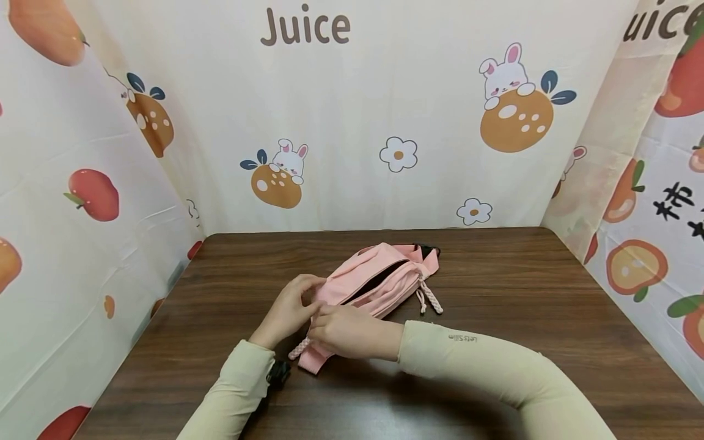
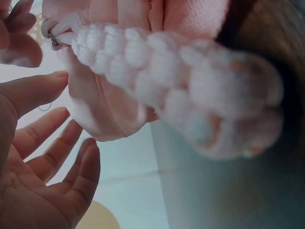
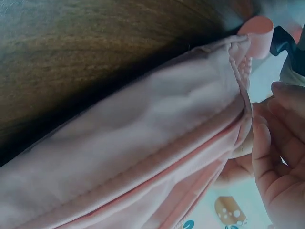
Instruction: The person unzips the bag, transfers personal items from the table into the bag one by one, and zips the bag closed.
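A pink waist bag (image 1: pixel 352 278) lies slantwise on the table, its top zipper partly open on a dark inside. My left hand (image 1: pixel 291 308) is at the bag's left end; in the left wrist view its fingers (image 2: pixel 57 148) are spread and loosely straight, with the thumb tip against the fabric. My right hand (image 1: pixel 343 330) is at the same end with bent fingers. In the right wrist view its fingertips (image 3: pixel 261 126) meet the bag's corner near a zipper line; whether they pinch anything is hidden. A braided pull cord (image 2: pixel 138 64) hangs beneath from a metal ring.
Another braided cord (image 1: pixel 431 297) hangs at the bag's right end, near a folded strap with a black buckle (image 1: pixel 426 249). A pink strap end (image 1: pixel 312 360) lies below the hands. Brown tabletop (image 1: pixel 495 287) surrounds the bag; printed curtains (image 1: pixel 352 122) stand behind and at the sides.
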`<action>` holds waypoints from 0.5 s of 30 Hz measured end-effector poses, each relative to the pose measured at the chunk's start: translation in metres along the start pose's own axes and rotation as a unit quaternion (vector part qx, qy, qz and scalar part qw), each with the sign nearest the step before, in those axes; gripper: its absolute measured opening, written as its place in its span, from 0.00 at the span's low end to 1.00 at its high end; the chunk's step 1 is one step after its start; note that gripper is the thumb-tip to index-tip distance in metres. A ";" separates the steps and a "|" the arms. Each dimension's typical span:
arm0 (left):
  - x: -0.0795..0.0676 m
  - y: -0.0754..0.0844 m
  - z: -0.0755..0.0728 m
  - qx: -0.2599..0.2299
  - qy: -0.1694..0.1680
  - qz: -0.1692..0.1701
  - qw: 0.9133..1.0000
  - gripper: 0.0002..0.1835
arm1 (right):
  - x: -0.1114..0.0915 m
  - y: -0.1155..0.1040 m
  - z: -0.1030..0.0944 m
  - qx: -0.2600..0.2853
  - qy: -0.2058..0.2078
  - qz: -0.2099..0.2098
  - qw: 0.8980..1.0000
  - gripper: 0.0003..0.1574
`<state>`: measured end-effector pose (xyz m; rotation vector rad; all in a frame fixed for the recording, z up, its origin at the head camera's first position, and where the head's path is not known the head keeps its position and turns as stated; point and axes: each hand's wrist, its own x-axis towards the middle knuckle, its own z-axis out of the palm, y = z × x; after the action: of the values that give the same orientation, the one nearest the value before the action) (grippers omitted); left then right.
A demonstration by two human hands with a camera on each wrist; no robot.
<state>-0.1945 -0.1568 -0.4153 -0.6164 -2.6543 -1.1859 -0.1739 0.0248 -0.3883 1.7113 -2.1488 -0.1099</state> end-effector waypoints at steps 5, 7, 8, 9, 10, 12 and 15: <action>0.000 -0.001 0.001 0.005 -0.001 -0.014 1.000 0.22 | 0.003 -0.005 0.005 -0.036 -0.022 -0.007 0.999 0.06; 0.001 -0.001 0.001 0.004 -0.002 -0.021 1.000 0.22 | 0.004 -0.006 0.007 -0.042 -0.031 -0.005 0.999 0.07; 0.001 -0.001 0.001 0.001 -0.003 -0.025 1.000 0.21 | 0.004 -0.007 0.008 -0.043 -0.035 -0.004 0.998 0.07; 0.001 -0.002 0.002 0.000 -0.003 -0.026 1.000 0.21 | 0.004 -0.007 0.008 -0.045 -0.039 -0.003 0.998 0.07; 0.001 -0.002 0.002 -0.001 -0.003 -0.028 1.000 0.21 | 0.004 -0.008 0.009 -0.046 -0.042 -0.003 0.998 0.07; 0.002 -0.003 0.002 -0.004 -0.003 -0.029 1.000 0.20 | 0.005 -0.009 0.010 -0.051 -0.048 -0.004 0.998 0.07; 0.002 -0.004 0.003 -0.006 0.000 -0.028 1.000 0.19 | 0.005 -0.010 0.011 -0.063 -0.051 -0.008 0.997 0.06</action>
<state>-0.1981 -0.1561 -0.4191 -0.5485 -2.6838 -1.2166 -0.1694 0.0160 -0.3999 1.6838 -2.1509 -0.3371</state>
